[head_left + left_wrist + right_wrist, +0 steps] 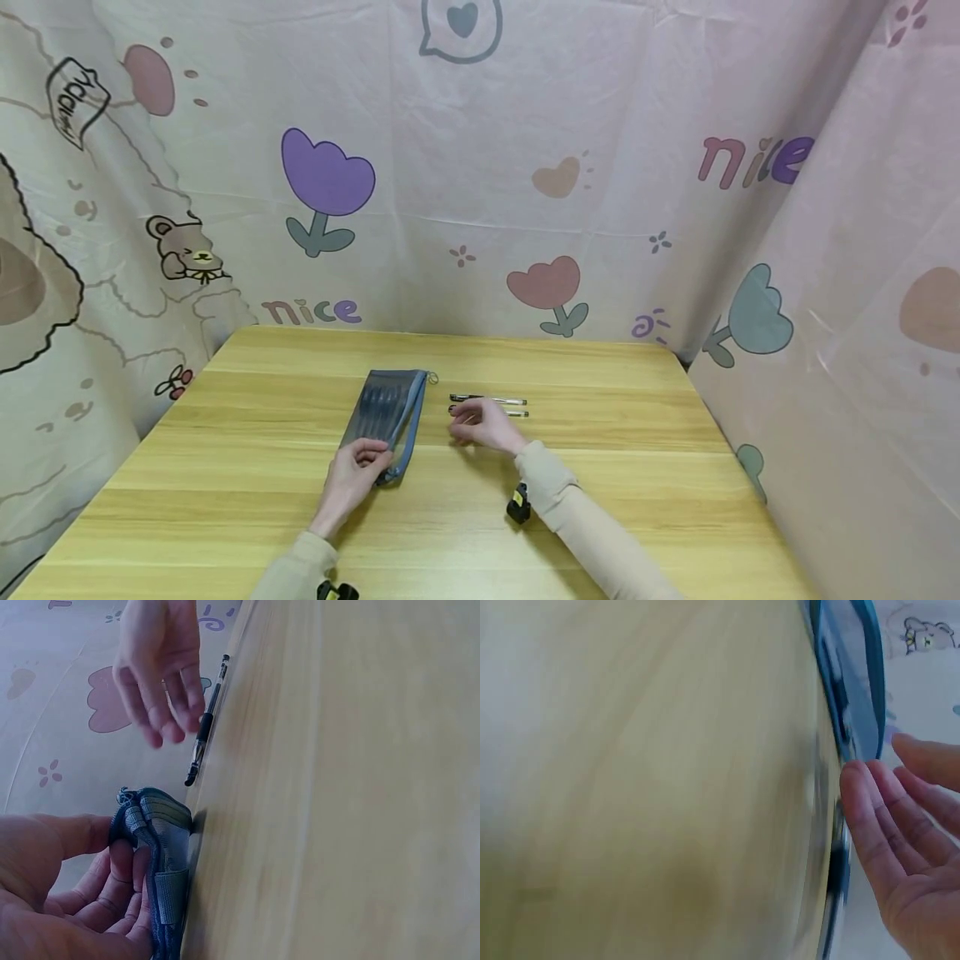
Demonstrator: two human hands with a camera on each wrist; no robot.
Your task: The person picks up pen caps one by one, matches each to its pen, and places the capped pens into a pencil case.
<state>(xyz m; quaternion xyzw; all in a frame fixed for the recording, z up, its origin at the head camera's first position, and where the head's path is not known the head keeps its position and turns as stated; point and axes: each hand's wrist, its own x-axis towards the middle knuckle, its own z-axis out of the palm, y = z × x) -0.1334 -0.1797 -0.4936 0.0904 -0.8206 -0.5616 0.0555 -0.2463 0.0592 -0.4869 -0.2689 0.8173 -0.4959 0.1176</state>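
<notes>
A translucent pencil case (382, 404) with blue zipper edging lies left of centre on the table, several dark pens showing through it. My left hand (351, 482) holds its near end; in the left wrist view the thumb and fingers (90, 834) pinch the zippered edge. The case's opening gapes on its right side. Two black-and-clear pens lie side by side to the right: the far pen (491, 400) and the near pen (517, 413), which my right hand (487, 425) partly covers. That hand hovers with relaxed fingers (866, 806), holding nothing.
The wood-grain table (630, 483) reaches back to a printed curtain (450, 208), which also hangs on both sides. A small ring (432, 378) sits at the case's far corner. Black-and-yellow devices (518, 504) are worn at the wrists.
</notes>
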